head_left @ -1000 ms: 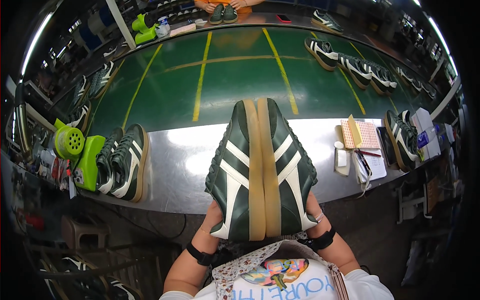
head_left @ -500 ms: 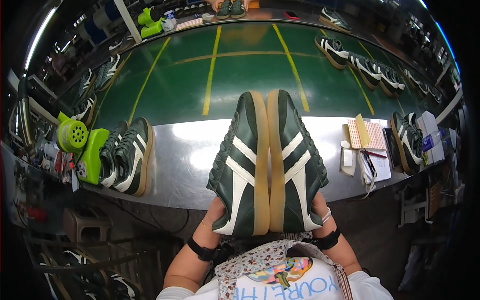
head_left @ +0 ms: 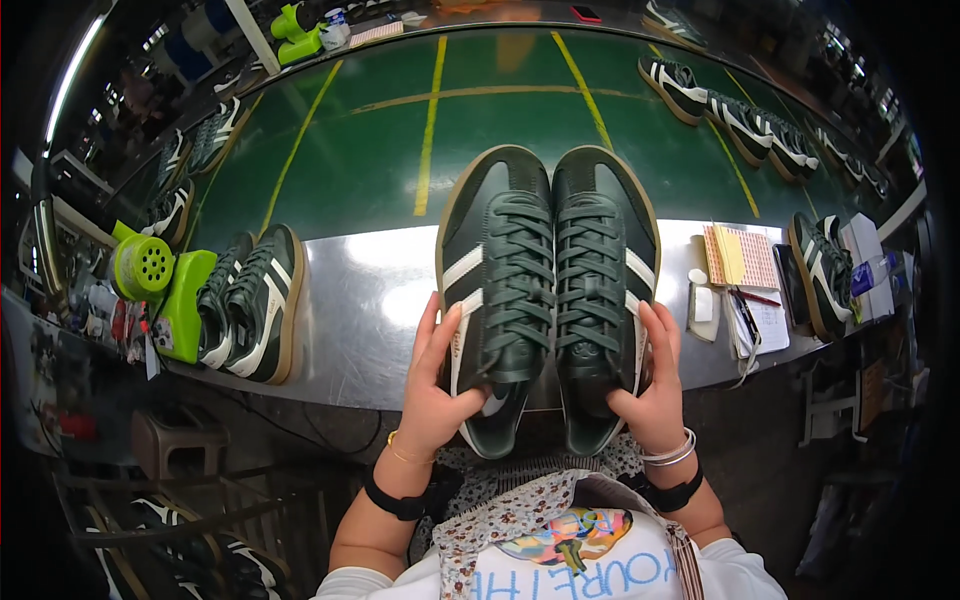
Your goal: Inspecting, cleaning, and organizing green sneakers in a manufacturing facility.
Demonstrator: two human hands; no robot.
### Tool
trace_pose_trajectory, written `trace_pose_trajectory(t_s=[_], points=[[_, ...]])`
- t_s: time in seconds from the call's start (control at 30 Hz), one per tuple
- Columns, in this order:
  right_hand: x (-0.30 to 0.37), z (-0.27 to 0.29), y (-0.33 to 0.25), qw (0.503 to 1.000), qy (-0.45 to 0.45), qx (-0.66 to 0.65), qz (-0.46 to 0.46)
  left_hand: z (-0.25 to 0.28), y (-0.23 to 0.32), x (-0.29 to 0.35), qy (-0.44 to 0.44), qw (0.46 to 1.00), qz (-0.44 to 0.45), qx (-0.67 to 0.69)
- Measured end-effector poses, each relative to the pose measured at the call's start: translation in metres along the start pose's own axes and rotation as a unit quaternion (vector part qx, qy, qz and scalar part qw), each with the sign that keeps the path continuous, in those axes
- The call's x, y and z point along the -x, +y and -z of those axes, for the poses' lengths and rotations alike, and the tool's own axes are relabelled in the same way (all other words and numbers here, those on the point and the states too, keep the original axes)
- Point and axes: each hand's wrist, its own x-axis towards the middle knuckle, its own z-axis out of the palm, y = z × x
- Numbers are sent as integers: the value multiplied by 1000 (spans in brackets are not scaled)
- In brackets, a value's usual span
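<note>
Side by side before my chest I hold a pair of dark green sneakers with white stripes and gum soles, toes pointing away and laced tops facing up. My left hand point(head_left: 437, 375) grips the left sneaker point(head_left: 515, 265) at its heel end, thumb at the collar and fingers along the outer side. In the same way my right hand point(head_left: 652, 375) is closed around the heel part of the right sneaker point(head_left: 592, 270). The two shoes touch or nearly touch along their inner sides, over the edge of the metal worktable point(head_left: 370, 300).
Another pair of sneakers point(head_left: 262, 300) stands at left beside a bright green machine point(head_left: 180, 300). At right lie a notepad point(head_left: 762, 325), a patterned card point(head_left: 740, 258) and a single sneaker point(head_left: 818, 275). Beyond runs a green conveyor belt point(head_left: 500, 120) with more sneakers point(head_left: 740, 125) on it.
Both sneakers have been turned from soles together, sides up, to laced tops up. My hands, mostly hidden before, now show at the outer sides. A person's hands at the far edge are gone.
</note>
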Motion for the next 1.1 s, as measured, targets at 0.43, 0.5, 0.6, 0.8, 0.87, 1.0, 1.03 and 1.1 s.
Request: trace_pose_trajectory(t_s=[0.43,0.5,0.6,0.8,0.87,1.0,1.03,1.1], points=[[-19,23,-4,989,-67,104,-82,16,11,-25,-64,976,179,-103],[-23,34,7,990,-63,64,-112,28,1,-30,-92,973,208,-38],[-28,38,18,975,-76,-102,-180,30,-13,-31,-123,961,237,67],[-22,31,30,949,-87,-193,-232,27,-14,-27,-140,938,271,161],[-21,33,38,955,-97,-171,-222,26,-14,-27,-146,938,267,165],[-23,33,27,957,-117,-140,-225,23,-15,-28,-130,934,264,201],[-24,32,30,958,-117,-141,-223,22,-14,-28,-107,929,264,238],[-26,30,42,899,-18,-355,-255,17,-18,-30,-35,901,269,339]])
